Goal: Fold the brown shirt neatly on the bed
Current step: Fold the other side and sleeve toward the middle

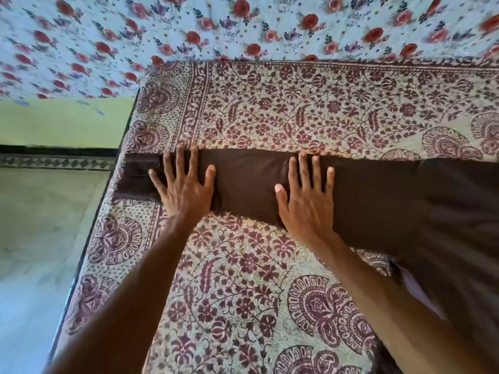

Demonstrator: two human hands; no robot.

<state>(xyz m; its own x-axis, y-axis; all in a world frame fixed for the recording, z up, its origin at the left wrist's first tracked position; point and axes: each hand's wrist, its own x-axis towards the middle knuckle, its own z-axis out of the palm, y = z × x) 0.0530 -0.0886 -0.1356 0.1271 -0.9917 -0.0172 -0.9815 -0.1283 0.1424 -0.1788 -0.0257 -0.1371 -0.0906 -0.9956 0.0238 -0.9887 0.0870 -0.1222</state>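
Note:
The brown shirt [378, 201] lies on the bed [297, 112], its long sleeve stretched flat to the left as far as the mattress edge. The shirt's body spreads wide at the right and runs out of view. My left hand [186, 190] presses flat on the sleeve near the cuff, fingers spread and straight. My right hand [305, 201] presses flat on the sleeve further right, fingers straight and pointing away from me. Neither hand grips the cloth.
The bed carries a cream cover with a maroon floral print. A white cloth with red roses [243, 25] hangs or lies behind it. The bed's left edge [89, 238] drops to a pale floor [32, 225] beside a yellow-green wall [62, 122].

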